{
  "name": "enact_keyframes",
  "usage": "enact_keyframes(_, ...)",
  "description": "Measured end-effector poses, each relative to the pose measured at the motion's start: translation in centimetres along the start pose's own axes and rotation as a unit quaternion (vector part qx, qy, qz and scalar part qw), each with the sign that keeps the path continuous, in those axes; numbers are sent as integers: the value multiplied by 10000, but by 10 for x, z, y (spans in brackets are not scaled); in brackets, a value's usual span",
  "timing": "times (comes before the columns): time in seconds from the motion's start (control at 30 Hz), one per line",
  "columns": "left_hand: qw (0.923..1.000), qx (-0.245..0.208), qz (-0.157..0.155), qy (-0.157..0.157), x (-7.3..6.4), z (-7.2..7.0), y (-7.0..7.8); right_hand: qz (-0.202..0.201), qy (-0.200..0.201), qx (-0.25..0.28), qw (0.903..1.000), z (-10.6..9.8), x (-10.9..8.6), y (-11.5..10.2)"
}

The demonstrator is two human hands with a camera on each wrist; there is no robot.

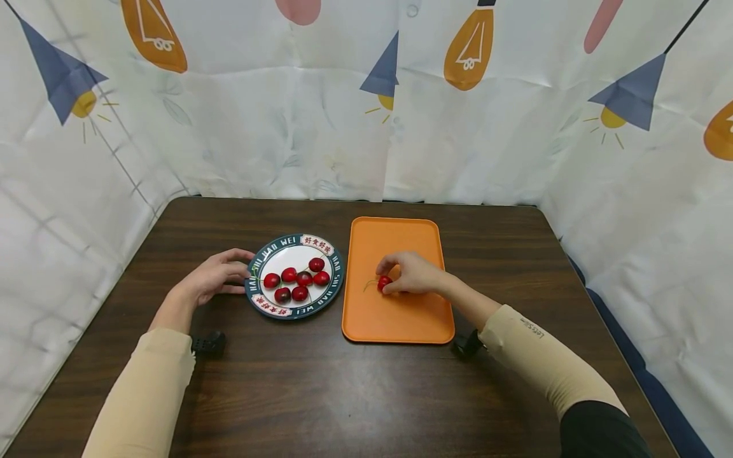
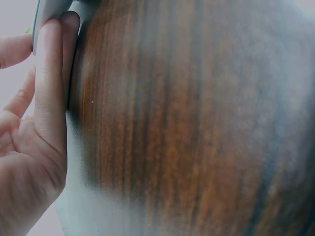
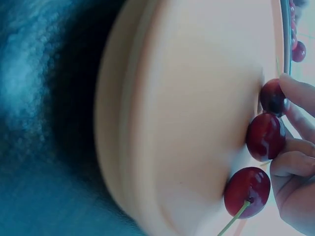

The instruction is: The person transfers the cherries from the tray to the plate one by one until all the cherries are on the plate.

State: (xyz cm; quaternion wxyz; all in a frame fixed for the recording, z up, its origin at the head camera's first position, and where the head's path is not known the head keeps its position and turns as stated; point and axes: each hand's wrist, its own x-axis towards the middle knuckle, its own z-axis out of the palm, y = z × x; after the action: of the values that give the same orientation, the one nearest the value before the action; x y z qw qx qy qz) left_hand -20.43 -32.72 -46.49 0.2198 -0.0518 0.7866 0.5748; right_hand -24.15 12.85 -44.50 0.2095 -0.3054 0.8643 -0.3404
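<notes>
My left hand touches the left rim of a round plate with a white middle and a dark teal lettered border. In the left wrist view its thumb lies straight against the plate's edge. Several red cherries with stems sit on the plate. Over the orange tray, my right hand pinches a cherry. From the right wrist, a dark cherry and a second cherry show at the fingertips, and a stemmed cherry lies nearer; the head view mostly hides these.
Plate and tray stand side by side on a dark wooden table, a narrow gap between them. Behind the table hangs a printed white curtain. Both wrists carry a small black camera, such as the left one.
</notes>
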Motion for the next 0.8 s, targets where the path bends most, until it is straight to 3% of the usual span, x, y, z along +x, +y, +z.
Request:
enact_keyframes(0.43,10000,-11,-15,2,-2,1,2,143,-59,115,9998,0,3,0)
enact_keyframes(0.8,10000,29,21,24,-3,0,3,74,307,343,9989,-4,9,-9)
